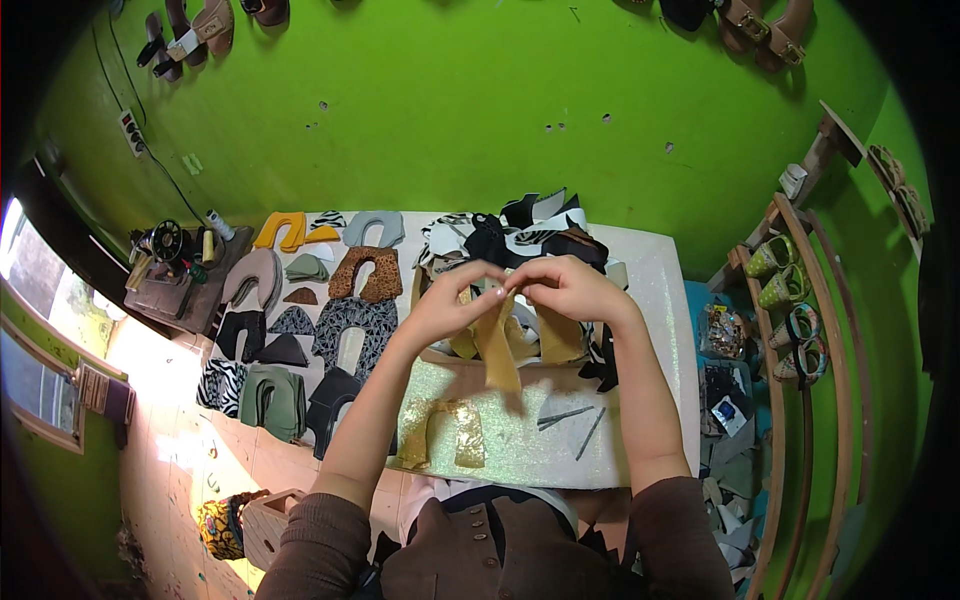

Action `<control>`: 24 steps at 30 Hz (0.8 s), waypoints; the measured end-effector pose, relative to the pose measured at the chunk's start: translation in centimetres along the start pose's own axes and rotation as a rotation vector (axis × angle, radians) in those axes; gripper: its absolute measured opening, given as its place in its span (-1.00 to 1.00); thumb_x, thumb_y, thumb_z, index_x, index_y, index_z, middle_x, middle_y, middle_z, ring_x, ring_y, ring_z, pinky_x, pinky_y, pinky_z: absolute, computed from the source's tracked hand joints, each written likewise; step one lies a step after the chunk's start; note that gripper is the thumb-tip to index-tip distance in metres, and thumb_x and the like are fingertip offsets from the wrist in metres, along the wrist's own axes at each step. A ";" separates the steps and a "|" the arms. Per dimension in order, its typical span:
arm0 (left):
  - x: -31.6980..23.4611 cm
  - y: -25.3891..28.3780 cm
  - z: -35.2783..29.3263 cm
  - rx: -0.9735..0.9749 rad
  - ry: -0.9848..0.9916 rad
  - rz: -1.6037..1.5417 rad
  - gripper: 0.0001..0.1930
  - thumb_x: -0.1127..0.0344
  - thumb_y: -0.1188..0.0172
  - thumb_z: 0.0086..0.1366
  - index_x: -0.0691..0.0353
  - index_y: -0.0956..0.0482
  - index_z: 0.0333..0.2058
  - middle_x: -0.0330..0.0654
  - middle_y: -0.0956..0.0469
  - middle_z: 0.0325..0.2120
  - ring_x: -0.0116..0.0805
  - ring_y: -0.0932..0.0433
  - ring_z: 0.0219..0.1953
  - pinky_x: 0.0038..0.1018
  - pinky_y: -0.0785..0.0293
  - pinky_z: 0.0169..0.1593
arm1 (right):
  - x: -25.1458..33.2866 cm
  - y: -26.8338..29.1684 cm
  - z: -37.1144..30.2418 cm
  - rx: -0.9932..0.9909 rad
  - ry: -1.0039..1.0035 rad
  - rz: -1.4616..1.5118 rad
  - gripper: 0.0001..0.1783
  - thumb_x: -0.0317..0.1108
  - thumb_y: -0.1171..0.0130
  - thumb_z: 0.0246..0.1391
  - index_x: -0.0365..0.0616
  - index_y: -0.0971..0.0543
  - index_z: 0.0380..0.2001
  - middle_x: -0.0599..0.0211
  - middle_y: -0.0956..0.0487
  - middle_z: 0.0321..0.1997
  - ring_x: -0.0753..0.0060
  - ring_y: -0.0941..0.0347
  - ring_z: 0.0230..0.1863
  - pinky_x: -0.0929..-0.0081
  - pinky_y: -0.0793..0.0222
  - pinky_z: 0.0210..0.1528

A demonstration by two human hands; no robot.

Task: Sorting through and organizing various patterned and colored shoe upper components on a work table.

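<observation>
Both of my hands are raised over the table, fingertips pinched together at the top of a tan cut piece of sheet material (497,350). One strip of it hangs down below my fingers. My left hand (462,297) grips it from the left, my right hand (568,287) from the right, thumbs close together. Another tan strip (560,338) shows below my right hand; whether it belongs to the same piece I cannot tell. Behind the hands is a box (440,357) holding scraps, partly hidden. A shiny gold U-shaped piece (468,437) lies nearer me on the table.
Slim pen-like tools (590,435) lie at the table's front right. Stacks of U-shaped pieces (272,402) fill the left side. Dark and white scraps (540,225) are heaped at the back. A sewing machine (170,250) stands far left, a wooden shoe rack (790,330) right.
</observation>
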State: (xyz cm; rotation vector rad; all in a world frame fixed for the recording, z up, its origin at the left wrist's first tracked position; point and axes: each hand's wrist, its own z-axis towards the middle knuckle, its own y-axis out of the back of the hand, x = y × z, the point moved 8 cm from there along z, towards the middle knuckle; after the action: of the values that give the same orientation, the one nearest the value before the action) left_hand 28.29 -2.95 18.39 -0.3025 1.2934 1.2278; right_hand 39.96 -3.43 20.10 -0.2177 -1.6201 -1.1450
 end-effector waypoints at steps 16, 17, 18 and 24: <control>8.6 -0.3 -13.7 -0.277 0.507 -0.468 -0.77 0.30 -0.09 0.21 0.33 -0.43 -0.23 -0.33 -0.46 -0.47 -0.65 -0.37 -0.47 -0.67 -0.31 -0.40 | -7.8 -15.0 -5.0 -0.242 -0.311 1.017 -0.74 -0.45 -0.04 0.06 -0.28 -0.41 -0.15 0.24 -0.52 -0.22 0.48 -0.48 -0.23 0.54 -0.42 -0.16; 9.2 -0.5 -15.1 -0.279 0.519 -0.468 -0.77 0.30 -0.09 0.21 0.33 -0.43 -0.23 -0.33 -0.46 -0.47 -0.65 -0.37 -0.47 -0.67 -0.31 -0.40 | -8.3 -16.8 -5.1 -0.237 -0.318 1.026 -0.74 -0.45 -0.04 0.06 -0.28 -0.41 -0.15 0.24 -0.52 -0.22 0.48 -0.48 -0.23 0.54 -0.42 -0.16; 10.6 -0.9 -17.0 -0.323 0.640 -0.513 -0.78 0.31 -0.08 0.22 0.34 -0.43 -0.23 -0.33 -0.46 -0.48 -0.65 -0.37 -0.48 -0.68 -0.30 -0.42 | -9.3 -18.7 -5.3 -0.238 -0.391 1.126 -0.73 -0.46 -0.02 0.08 -0.28 -0.38 -0.12 0.24 -0.51 -0.20 0.47 -0.48 -0.21 0.54 -0.43 -0.16; 17.2 -4.0 -26.0 -0.419 0.938 -0.588 -0.82 0.30 0.08 0.31 0.27 -0.43 -0.29 -0.39 -0.40 -0.58 -0.67 -0.29 -0.59 -0.70 -0.22 -0.53 | -14.6 -26.0 -6.7 -0.221 -0.619 1.195 -0.69 -0.43 -0.04 0.07 -0.24 -0.37 -0.09 0.34 -0.47 -0.18 0.61 -0.41 -0.24 0.62 -0.38 -0.31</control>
State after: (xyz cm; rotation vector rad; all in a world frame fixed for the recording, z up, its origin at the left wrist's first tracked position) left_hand 13.66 -15.55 -6.42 -1.5851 1.5221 0.8255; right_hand 33.20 -16.15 -6.85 -1.5622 -1.4248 -0.2889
